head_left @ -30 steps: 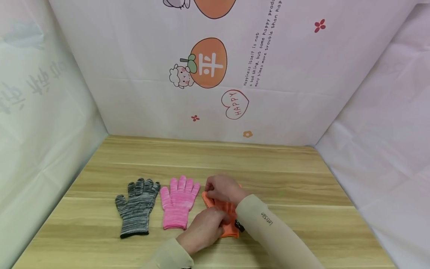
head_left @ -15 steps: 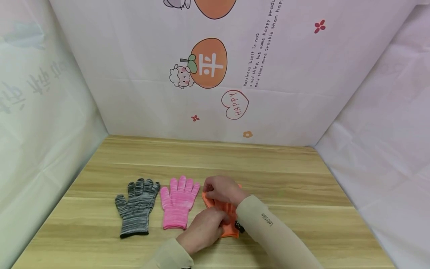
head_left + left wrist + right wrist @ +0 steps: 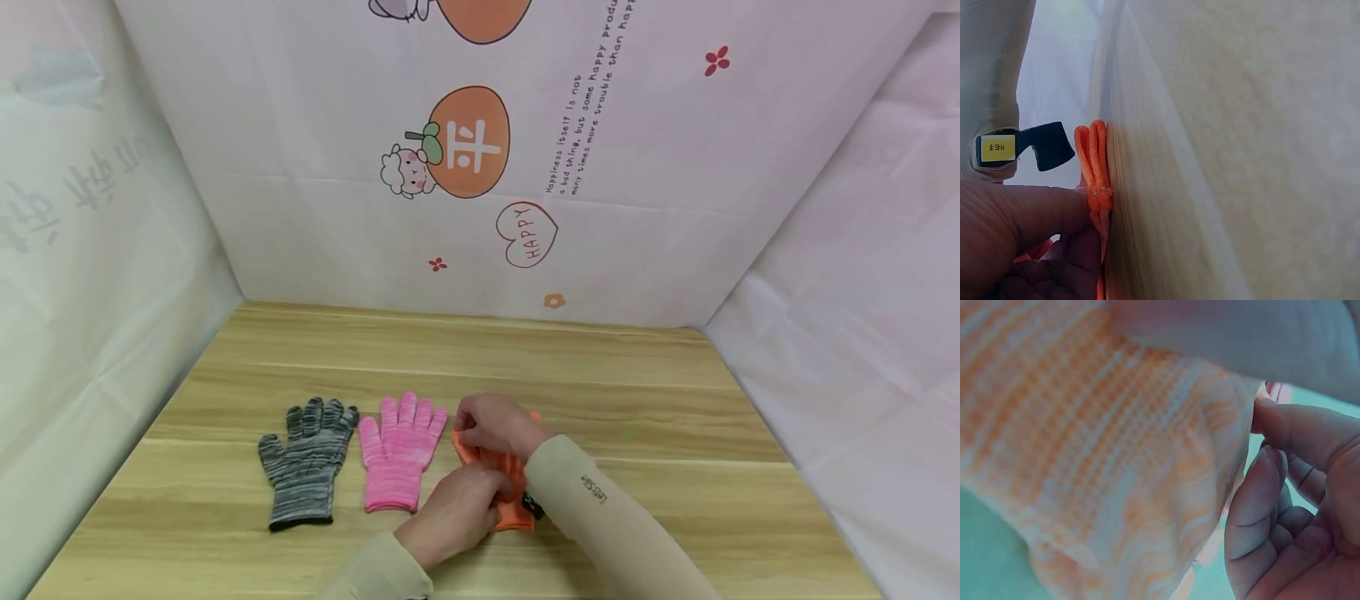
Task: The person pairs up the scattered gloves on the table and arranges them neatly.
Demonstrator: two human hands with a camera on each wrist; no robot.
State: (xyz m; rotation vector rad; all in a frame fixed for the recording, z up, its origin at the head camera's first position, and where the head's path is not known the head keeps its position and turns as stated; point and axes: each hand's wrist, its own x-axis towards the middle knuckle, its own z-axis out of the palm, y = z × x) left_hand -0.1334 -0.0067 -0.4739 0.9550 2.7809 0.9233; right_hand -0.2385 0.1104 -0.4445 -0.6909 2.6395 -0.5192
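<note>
An orange knitted glove [image 3: 513,512] lies on the wooden table in the head view, largely covered by both hands. Low on its left side, my left hand [image 3: 461,504] pinches the fabric. My right hand [image 3: 498,421] reaches across from the right, its curled fingers gripping the glove near its upper left part. From the left wrist, the glove [image 3: 1099,181] appears edge-on, with the thumb right against it. The right wrist view is filled by the glove's striped knit [image 3: 1129,462], close up and partly blurred.
A pink glove [image 3: 397,458] lies flat just left of the hands. Further left is a grey-and-black glove [image 3: 307,467], also spread flat. Printed white sheeting [image 3: 337,233] stands around the wooden table [image 3: 637,375]. A black camera mount [image 3: 1047,145] sits on the right wrist.
</note>
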